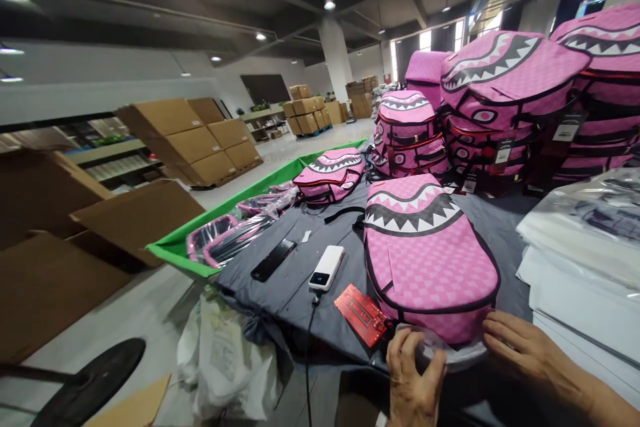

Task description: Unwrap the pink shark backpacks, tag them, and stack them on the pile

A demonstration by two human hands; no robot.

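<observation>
A pink checkered backpack point(435, 260) with a shark-mouth print lies on the grey-covered table, its bottom end toward me. Around that bottom end sits the bunched edge of a clear plastic bag point(457, 355). My left hand point(415, 373) is closed on the plastic at the near left, thumb and fingers gripping it. At the near right corner my right hand point(525, 353) has its fingers curled against the plastic edge and the backpack; its thumb is hidden. A red printed tag point(361, 313) lies by the backpack's left side.
A white power bank point(327, 268) with a cable and a black phone point(273, 260) lie on the left. Stacked pink backpacks point(510, 80) stand behind. White plastic bags point(585, 293) are piled at right. A green-edged bin point(200, 267) holds wrapped pink items. Cardboard boxes point(185, 140) stand beyond.
</observation>
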